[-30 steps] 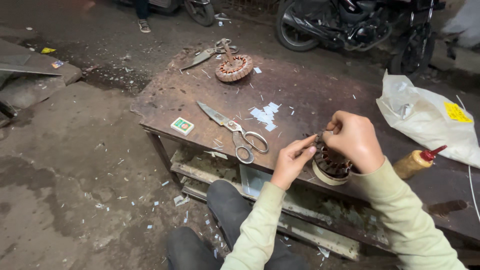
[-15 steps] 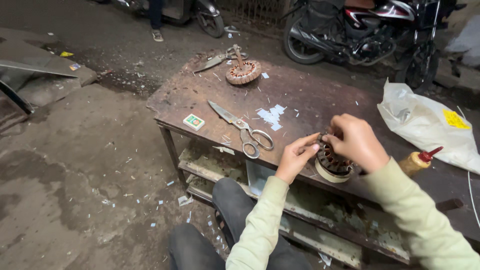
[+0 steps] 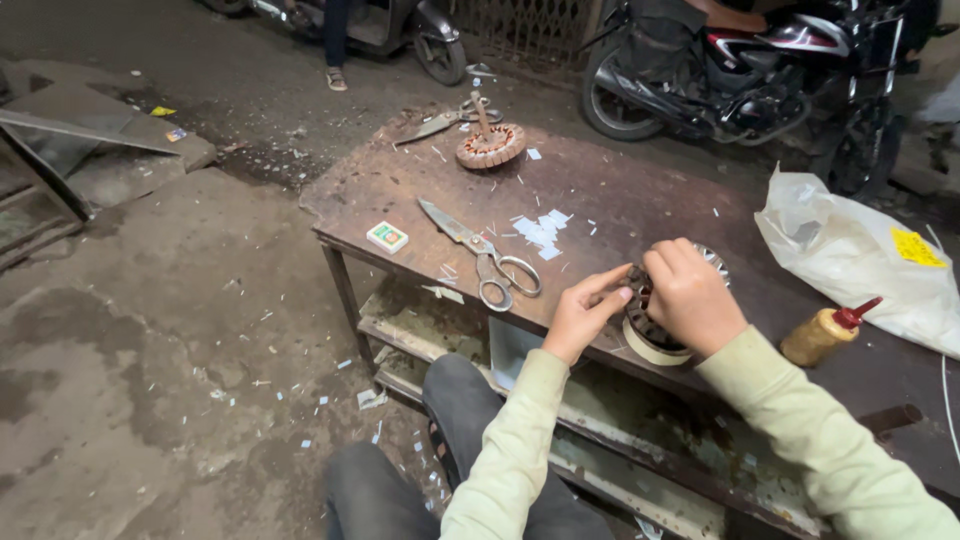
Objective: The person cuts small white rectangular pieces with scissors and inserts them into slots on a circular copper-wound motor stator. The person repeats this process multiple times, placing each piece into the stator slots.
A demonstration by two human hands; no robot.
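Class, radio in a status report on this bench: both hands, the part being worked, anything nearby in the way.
Left hand and right hand both on the round wound stator at the workbench front edge. Scissors lie left, apart. Glue bottle right, apart.

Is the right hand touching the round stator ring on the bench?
Touching. The head view shows the right hand lying over the top of the stator ring, fingers curled onto it with no gap, while the left hand meets its near side.
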